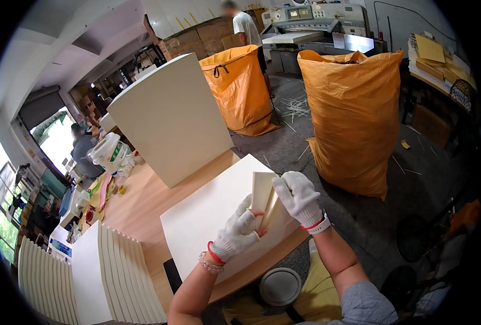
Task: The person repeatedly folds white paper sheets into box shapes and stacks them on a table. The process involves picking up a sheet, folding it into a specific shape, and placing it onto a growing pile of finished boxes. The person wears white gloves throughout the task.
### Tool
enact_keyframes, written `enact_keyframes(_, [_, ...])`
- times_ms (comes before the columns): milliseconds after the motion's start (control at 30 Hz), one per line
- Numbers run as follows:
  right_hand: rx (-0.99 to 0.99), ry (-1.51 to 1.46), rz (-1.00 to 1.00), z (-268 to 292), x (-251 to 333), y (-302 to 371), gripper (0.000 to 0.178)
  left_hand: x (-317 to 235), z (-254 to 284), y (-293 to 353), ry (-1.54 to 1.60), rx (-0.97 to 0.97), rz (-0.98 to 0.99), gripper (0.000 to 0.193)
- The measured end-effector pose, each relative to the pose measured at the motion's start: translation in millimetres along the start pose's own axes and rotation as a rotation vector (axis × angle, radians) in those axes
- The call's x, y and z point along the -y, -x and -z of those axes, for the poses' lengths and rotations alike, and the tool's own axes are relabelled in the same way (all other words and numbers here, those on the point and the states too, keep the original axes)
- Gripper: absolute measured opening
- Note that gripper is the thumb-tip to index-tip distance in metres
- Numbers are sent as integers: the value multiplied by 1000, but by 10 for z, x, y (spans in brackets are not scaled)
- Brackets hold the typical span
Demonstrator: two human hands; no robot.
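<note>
My left hand (236,232), in a white knit glove with bare fingertips showing, grips the lower left side of a small folded cream card piece (262,190). At the upper right edge of that piece, my gloved right hand (297,198) pinches it with thumb and fingers. The piece is held tilted, with a narrow gap between its two panels; its exact kind is unclear. Beneath both hands lies a large white board or stack of sheets (197,225), on a wood-coloured tabletop (148,197).
A tall stack of white sheets (170,114) stands behind. Ridged stacks of cream pieces (124,271) sit at the near left. Two orange sacks (354,119) (240,86) stand beyond the table. A round grey stool (280,286) is below its edge. Another person (246,30) stands near a machine (316,27).
</note>
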State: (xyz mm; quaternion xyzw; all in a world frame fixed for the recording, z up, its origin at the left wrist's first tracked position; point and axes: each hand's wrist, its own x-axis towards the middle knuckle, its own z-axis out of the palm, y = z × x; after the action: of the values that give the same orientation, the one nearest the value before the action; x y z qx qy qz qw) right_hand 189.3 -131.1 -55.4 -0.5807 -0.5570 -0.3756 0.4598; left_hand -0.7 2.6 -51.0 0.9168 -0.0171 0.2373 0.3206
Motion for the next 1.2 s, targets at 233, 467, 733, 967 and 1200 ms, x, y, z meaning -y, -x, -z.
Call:
enact_keyframes(233, [84, -216, -287, 57, 96, -79, 20, 7, 58, 0, -137, 101, -53, 51])
enact_keyframes(467, [43, -86, -101, -1, 20, 8, 7, -23, -15, -21, 25, -12, -31, 43])
enact_keyframes(733, [79, -222, -294, 53, 100, -69, 17, -33, 35, -29, -120, 41, -101, 40])
enact_keyframes(967, [60, -152, -237, -11, 42, 6, 23, -49, -27, -23, 44, -15, 1, 40])
enact_keyframes(1200, [83, -266, -338, 92, 123, -92, 24, -36, 5, -8, -20, 24, -48, 46])
